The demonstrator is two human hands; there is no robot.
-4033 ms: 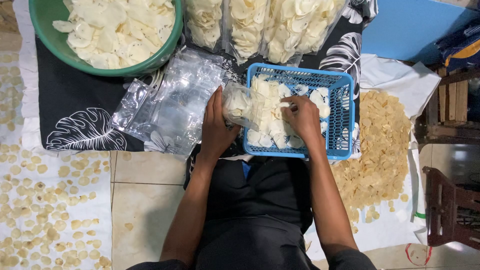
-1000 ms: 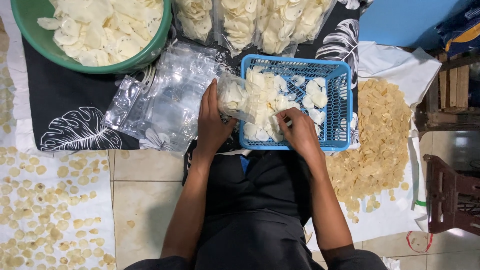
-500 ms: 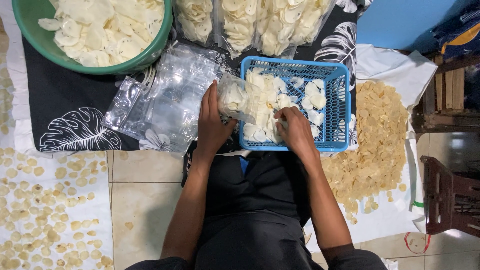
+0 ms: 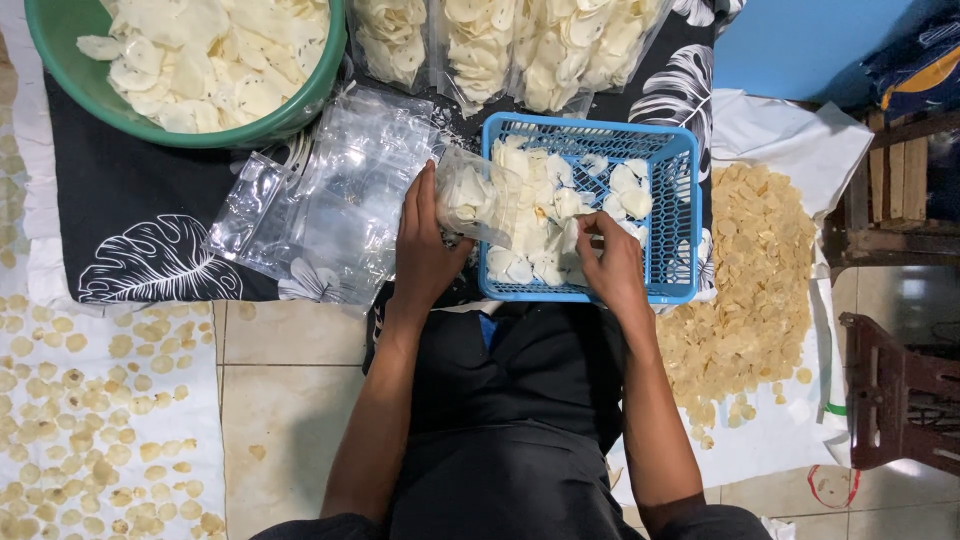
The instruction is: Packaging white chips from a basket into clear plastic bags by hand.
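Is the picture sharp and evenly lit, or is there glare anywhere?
Head view: mostly sharp and softly lit; glare glints off the empty clear bags; the right hand in the blue basket looks slightly soft; faint shadow under the green bowl.

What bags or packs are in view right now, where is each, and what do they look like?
Clear plastic bag: held by the left hand at the blue basket, partly filled with pale chips.
Empty clear bags: loose flat pile on the black leaf-print cloth, left of the basket.
Filled clear bags: row along the top edge, packed with pale chips.
No labels, signs or screens visible.
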